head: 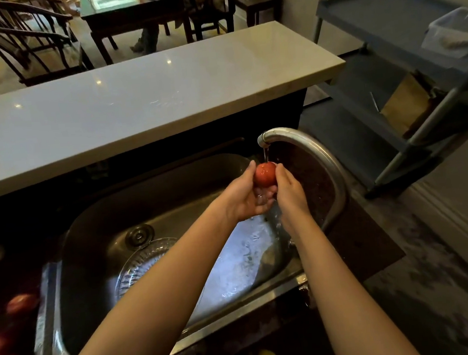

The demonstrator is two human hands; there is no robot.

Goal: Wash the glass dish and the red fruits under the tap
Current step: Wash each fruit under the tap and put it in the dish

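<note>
Head view: wet red fruit cupped between left hand and right hand under tap. Slip risk: slick skin, possible drop onto glass dish in sink.

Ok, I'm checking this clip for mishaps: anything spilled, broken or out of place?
Nothing stands out. The left hand and right hand hold a red fruit under the running tap, the glass dish lies in the sink, and more fruits sit left of it.
</note>
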